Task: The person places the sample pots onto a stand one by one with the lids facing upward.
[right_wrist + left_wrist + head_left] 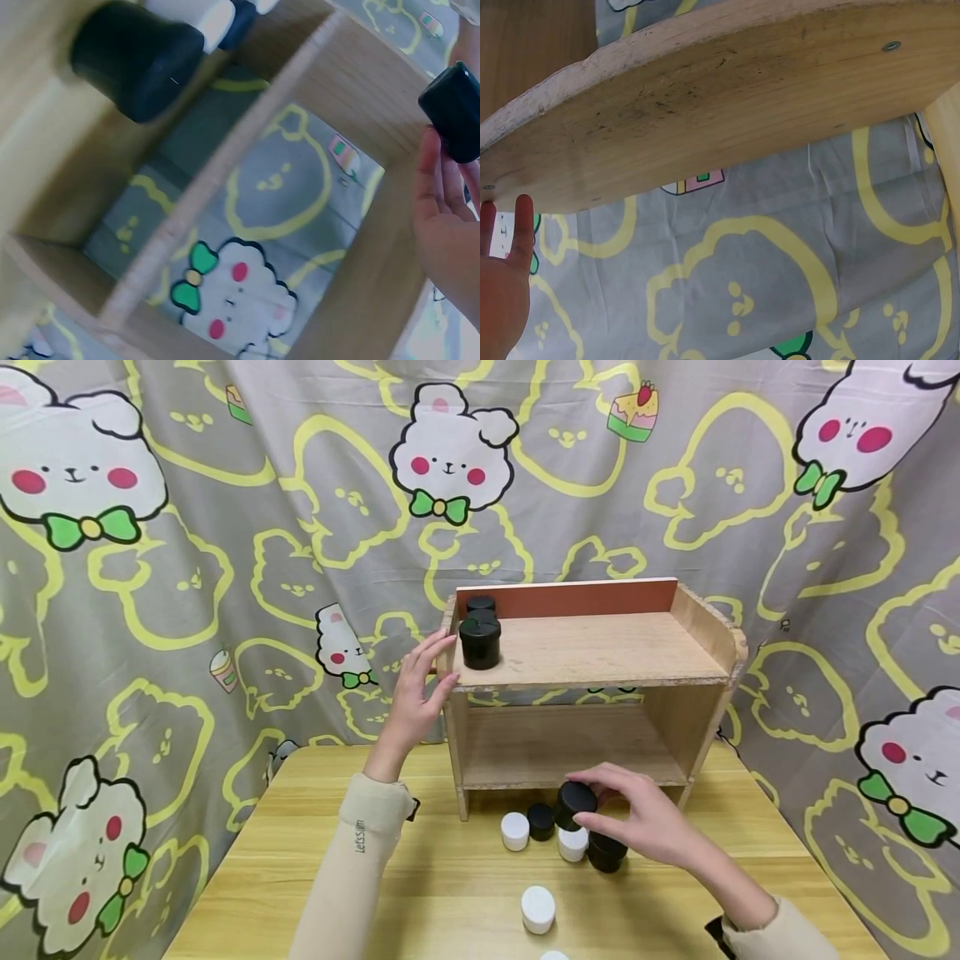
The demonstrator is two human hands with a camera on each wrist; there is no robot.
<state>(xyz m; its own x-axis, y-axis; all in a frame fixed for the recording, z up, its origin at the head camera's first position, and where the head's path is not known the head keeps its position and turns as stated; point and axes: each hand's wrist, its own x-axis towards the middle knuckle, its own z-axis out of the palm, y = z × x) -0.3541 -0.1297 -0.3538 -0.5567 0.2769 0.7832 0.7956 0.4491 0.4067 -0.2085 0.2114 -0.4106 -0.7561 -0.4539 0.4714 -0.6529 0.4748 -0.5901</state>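
Observation:
My right hand [633,814] pinches a black lidded jar [576,802] between thumb and fingers, in front of the wooden shelf unit [585,683]. In the right wrist view that jar [452,112] tilts at the fingertips. Below it, a white jar [573,845] and a larger black jar [606,853] stand on the table. My left hand [416,693] rests on the unit's left side panel, fingers extended; the left wrist view catches its fingertips [523,206] at the wood. Right beside it, a black jar [480,643] stands on the top shelf, with more black jars [481,604] behind.
A white jar [515,832] and a small black jar [541,821] stand before the unit's left half. Nearer the front is another white jar [538,910], with one more white lid [554,956] cut off by the frame. A patterned curtain [345,527] hangs behind the wooden table [300,827].

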